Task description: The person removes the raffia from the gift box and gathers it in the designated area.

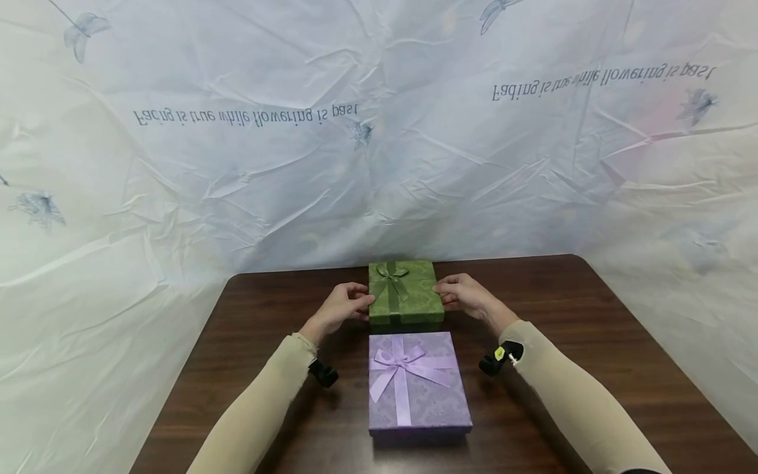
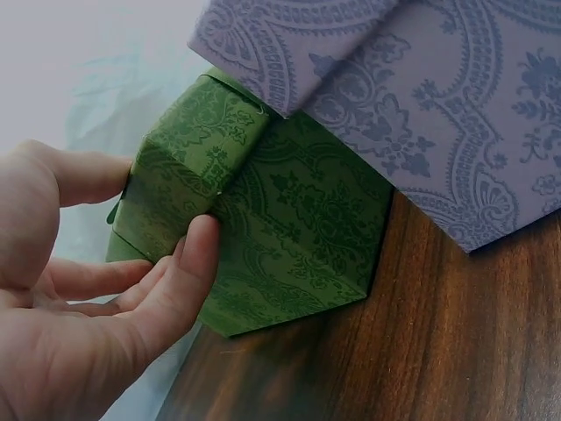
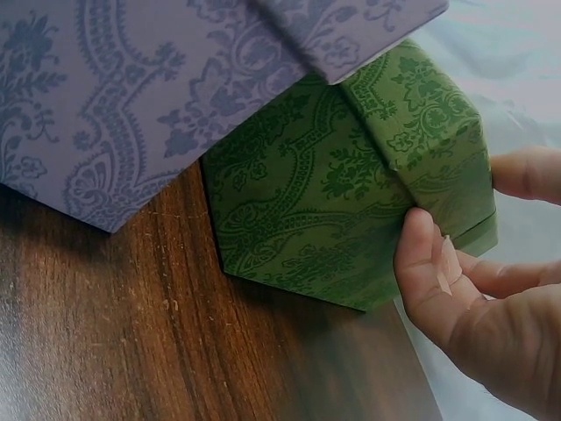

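Note:
A green gift box (image 1: 417, 283) with a darker green ribbon and bow sits at the far side of the table. My left hand (image 1: 348, 304) grips the left side of its lid (image 2: 180, 167), a fingertip right at the lid's lower edge. On the opposite side my right hand (image 1: 468, 296) holds the lid (image 3: 429, 114) the same way, fingers bent along the edge. The lid is on the base (image 3: 298, 210). Nearer to me lies a closed purple gift box (image 1: 426, 401) with a lilac ribbon and bow; both forearms pass beside it.
The dark wooden table (image 1: 266, 401) has rounded far corners. A pale printed curtain (image 1: 284, 178) with flower drawings and lettering hangs behind and along both sides, close to the far edge. Black wrist cameras (image 1: 322, 373) hang under both sleeves.

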Demonstrator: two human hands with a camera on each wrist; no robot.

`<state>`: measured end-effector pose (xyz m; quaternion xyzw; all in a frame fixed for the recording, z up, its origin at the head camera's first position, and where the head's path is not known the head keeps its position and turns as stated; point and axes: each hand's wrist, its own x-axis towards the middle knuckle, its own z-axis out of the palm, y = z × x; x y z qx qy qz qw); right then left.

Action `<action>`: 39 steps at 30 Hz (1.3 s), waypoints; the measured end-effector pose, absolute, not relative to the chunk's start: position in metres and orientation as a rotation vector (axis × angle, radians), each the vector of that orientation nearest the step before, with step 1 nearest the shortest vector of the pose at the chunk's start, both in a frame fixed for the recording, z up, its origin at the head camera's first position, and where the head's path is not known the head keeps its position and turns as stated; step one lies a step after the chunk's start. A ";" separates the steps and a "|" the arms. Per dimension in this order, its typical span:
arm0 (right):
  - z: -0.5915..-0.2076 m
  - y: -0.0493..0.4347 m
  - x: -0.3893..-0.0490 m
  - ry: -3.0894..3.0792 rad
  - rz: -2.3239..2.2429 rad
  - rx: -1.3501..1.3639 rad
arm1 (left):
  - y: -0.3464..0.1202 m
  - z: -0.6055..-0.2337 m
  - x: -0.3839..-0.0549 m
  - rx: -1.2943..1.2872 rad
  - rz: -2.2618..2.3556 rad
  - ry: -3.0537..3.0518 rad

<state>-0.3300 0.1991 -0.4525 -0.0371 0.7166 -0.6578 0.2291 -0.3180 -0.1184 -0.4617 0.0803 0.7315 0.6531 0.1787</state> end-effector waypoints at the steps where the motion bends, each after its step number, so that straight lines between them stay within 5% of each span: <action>1: -0.452 0.199 -0.330 1.971 -1.813 -0.104 | -0.118 -0.461 -0.318 0.213 1.850 2.060; 39: -0.447 0.211 -0.312 1.863 -1.797 -0.202 | -0.110 -0.458 -0.287 0.064 1.936 1.953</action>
